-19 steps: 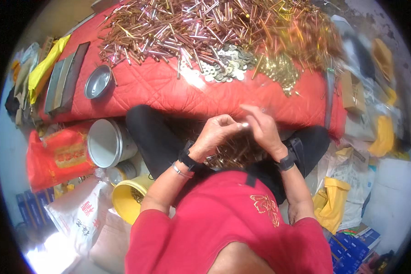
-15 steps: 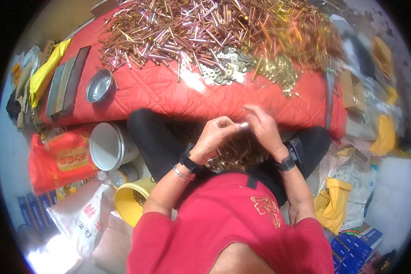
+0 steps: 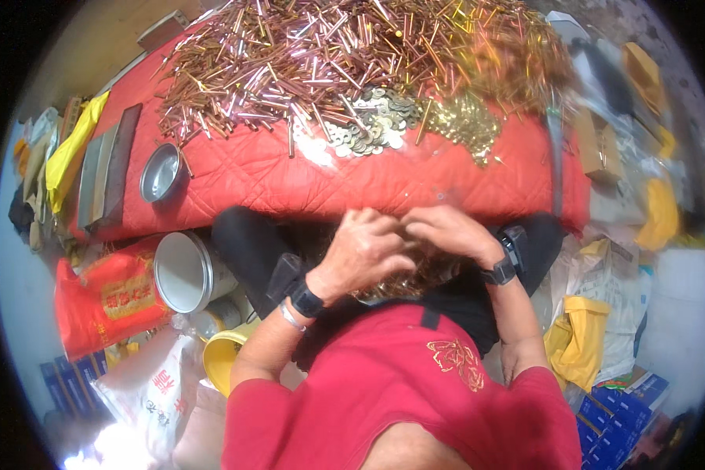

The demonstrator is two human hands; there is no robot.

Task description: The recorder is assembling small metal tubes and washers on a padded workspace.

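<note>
My left hand (image 3: 363, 249) is above my lap, its fingers curled and slightly smeared by motion. Close against its fingertips, my right hand (image 3: 451, 233) bends its fingers inward. Whatever lies between the fingertips is hidden. Below the hands, shiny copper-coloured pieces (image 3: 395, 290) gather between my legs. On the red quilted cloth (image 3: 243, 184) ahead of me spreads a large heap of thin copper-coloured tubes (image 3: 305, 66). At its near edge lie flat silvery discs (image 3: 376, 125), some with holes, and a mound of small gold-coloured pieces (image 3: 462, 129).
A metal bowl (image 3: 161, 174) and a long grey trough (image 3: 110, 168) sit on the cloth's left side. Left of my knee are a white bucket (image 3: 182, 272), a red bag (image 3: 110, 294) and a yellow bucket (image 3: 221, 364). Yellow pouches (image 3: 576, 337) and blue boxes (image 3: 615, 427) lie right.
My left hand has turned, back upward, and no longer shows the small shiny piece it pinched. The right hand has dropped and its fingers have bent in. The view has shifted slightly.
</note>
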